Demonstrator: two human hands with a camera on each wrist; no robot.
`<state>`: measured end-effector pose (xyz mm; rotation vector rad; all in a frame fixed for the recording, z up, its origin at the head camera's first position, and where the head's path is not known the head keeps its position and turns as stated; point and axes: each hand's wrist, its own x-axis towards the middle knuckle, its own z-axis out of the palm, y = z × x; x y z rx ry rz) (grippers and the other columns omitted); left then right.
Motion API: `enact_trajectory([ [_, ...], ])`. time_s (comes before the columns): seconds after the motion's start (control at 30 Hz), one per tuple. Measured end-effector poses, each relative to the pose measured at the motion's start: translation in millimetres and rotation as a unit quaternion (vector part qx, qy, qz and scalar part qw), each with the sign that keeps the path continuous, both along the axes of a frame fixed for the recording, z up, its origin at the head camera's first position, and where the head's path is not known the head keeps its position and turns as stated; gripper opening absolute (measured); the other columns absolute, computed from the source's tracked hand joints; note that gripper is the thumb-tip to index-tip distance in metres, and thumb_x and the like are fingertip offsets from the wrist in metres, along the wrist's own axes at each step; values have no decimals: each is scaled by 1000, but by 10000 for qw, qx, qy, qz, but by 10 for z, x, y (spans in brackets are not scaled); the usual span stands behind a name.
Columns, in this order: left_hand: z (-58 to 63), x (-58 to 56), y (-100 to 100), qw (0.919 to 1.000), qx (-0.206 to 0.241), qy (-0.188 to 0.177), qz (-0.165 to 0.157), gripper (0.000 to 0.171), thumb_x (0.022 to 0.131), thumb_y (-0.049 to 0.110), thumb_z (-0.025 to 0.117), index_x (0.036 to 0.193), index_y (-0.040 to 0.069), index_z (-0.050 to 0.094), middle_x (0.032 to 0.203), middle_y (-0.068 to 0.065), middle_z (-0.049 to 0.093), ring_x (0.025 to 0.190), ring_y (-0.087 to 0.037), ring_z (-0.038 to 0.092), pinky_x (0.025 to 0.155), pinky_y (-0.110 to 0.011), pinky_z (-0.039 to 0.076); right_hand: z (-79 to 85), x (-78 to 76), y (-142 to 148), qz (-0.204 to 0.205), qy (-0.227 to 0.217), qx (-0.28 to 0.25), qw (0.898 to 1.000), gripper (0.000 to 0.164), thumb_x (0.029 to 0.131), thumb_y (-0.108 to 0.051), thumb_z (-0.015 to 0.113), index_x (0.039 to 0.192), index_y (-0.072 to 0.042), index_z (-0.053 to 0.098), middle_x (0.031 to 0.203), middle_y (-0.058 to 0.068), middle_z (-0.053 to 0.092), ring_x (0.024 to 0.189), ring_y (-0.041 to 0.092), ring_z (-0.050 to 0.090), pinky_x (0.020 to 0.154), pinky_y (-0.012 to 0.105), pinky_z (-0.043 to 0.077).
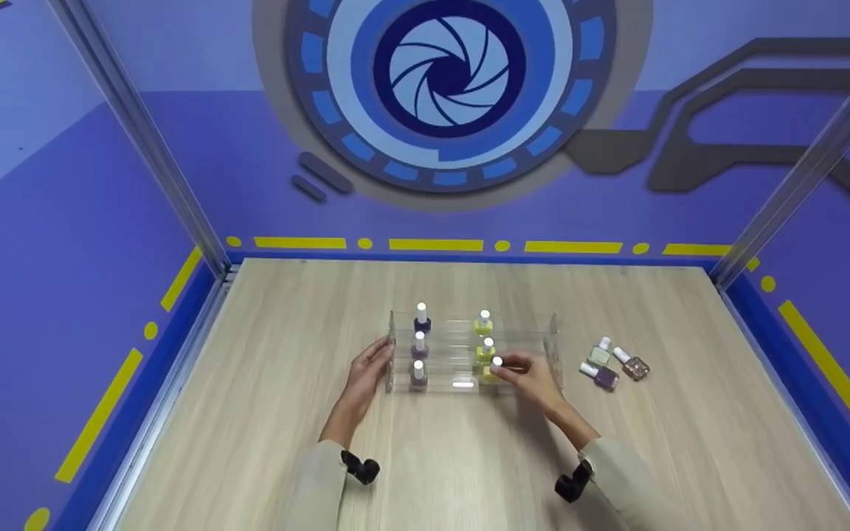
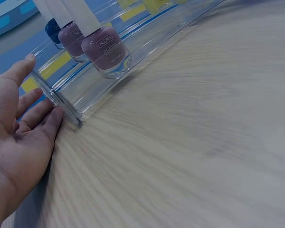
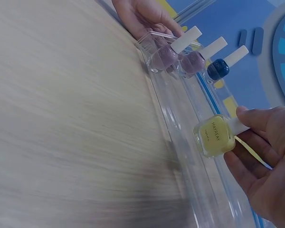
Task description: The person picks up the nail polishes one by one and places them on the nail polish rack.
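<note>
A clear tiered display rack [image 1: 452,383] stands on the table. My right hand [image 1: 532,380] pinches the white cap of a yellow nail polish bottle [image 3: 214,136] at the front tier, with the thumb on one side and fingers on the other. Behind it stand two more yellow bottles [image 1: 485,354]. My left hand [image 2: 23,128] rests against the rack's left end panel [image 2: 61,104], fingers loosely bent along its outer side. Near that end, two mauve bottles [image 2: 104,50] and a dark blue bottle [image 3: 218,70] stand upright, one per tier.
Right of the rack, three bottles lie on the wooden table [image 1: 690,457]: a pale green one [image 1: 600,354], a dark purple one [image 1: 605,378] and a glittery brown one [image 1: 637,367]. Blue panels with metal posts [image 1: 801,169] enclose the table's back and sides.
</note>
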<state>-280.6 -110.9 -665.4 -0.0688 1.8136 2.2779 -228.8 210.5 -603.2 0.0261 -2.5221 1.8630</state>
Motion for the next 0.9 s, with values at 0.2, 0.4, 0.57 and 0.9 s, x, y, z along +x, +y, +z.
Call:
enact_trajectory([
  [0.2, 19, -14, 1, 9999, -113, 50, -22, 58, 103, 34, 62, 152, 6, 46, 159, -15, 44, 152, -30, 36, 127, -42, 31, -62, -33, -52, 287, 201, -144, 9993, 20, 88, 1, 76, 105, 11, 72, 105, 27, 74, 99, 29, 73, 83, 17, 59],
  [0.4, -2, 0, 3, 10000, -45, -22, 17, 57, 103, 32, 62, 151, 5, 47, 159, -14, 46, 151, -29, 38, 127, -41, 32, -143, -14, -94, 511, 130, -130, 9985, 23, 89, 1, 75, 107, 14, 71, 105, 27, 74, 97, 22, 73, 84, 17, 59],
  [0.57, -10, -6, 8, 9999, -114, 18, 25, 58, 103, 32, 62, 152, 4, 46, 160, -15, 44, 153, -30, 36, 128, -41, 31, -163, 5, -120, 457, 33, -12, 9990, 25, 89, -1, 76, 109, 12, 71, 105, 25, 75, 98, 24, 73, 82, 16, 59],
  [0.9, -20, -7, -7, 9999, -87, 16, 68, 57, 104, 30, 62, 151, 3, 46, 160, -16, 44, 152, -31, 36, 128, -42, 30, -153, -18, -111, 941, 240, 217, 9950, 27, 90, -4, 76, 111, 11, 71, 110, 29, 74, 102, 36, 74, 84, 17, 59],
])
